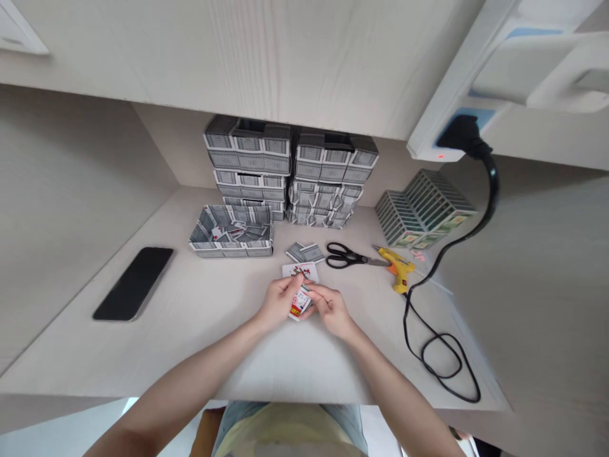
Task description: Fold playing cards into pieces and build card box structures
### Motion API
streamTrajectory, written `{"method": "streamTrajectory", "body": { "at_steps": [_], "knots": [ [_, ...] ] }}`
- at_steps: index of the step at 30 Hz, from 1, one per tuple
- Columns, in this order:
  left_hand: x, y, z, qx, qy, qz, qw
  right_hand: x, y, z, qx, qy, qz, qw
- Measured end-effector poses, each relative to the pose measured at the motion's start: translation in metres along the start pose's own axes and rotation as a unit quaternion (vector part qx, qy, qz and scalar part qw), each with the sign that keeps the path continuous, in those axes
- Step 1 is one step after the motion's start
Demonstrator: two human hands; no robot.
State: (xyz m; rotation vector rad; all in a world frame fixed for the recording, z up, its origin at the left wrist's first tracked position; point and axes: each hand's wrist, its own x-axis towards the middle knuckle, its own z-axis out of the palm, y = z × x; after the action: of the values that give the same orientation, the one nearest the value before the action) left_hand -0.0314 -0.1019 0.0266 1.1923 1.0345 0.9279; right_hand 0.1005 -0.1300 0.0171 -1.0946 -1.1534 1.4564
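Note:
Both hands meet over the middle of the desk. My left hand [280, 296] pinches the left edge of small playing cards [298, 302] printed in red, blue and yellow. From the other side, the thumb and fingers of my right hand [328, 306] close on the same cards; the fingers hide part of them. A white joker card [304, 271] shows just beyond my fingertips. Grey-backed playing cards [305, 252] lie behind it on the desk. To the right of these rest black-handled scissors [346, 256], their blades reaching toward a yellow glue gun [398, 269].
An open box made of cards [232, 251] holds loose pieces at the back left. Stacked grey card boxes [252, 155] stand behind it. Striped card packs [423, 206] are at the back right. A black phone [134, 284] lies left; a black cable [440, 339] loops right below a power strip [457, 95].

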Motion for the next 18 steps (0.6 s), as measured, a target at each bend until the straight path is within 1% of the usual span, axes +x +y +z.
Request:
{"method": "streamTrajectory", "body": {
  "at_steps": [2,4,7,10,14,18],
  "knots": [
    [-0.001,0.001,-0.001,0.053,0.011,0.022,0.998,-0.001,-0.001,0.0,0.016,-0.018,0.001,1.0],
    [-0.002,0.002,-0.003,0.137,0.034,0.066,0.988,-0.001,-0.004,0.001,0.034,-0.039,0.005,0.999],
    [-0.005,0.001,-0.004,0.243,0.066,0.135,0.958,0.0,-0.008,0.003,0.044,-0.051,0.011,0.998],
    [-0.006,-0.001,-0.003,0.303,0.08,0.181,0.932,0.0,-0.009,0.005,0.044,-0.041,0.017,0.998],
    [-0.006,-0.002,-0.002,0.353,0.084,0.207,0.908,0.0,-0.004,0.006,0.03,-0.014,0.018,0.999],
    [-0.006,-0.003,-0.002,0.39,0.074,0.213,0.893,0.0,0.001,0.006,-0.02,0.016,0.011,1.0]
  ]
}}
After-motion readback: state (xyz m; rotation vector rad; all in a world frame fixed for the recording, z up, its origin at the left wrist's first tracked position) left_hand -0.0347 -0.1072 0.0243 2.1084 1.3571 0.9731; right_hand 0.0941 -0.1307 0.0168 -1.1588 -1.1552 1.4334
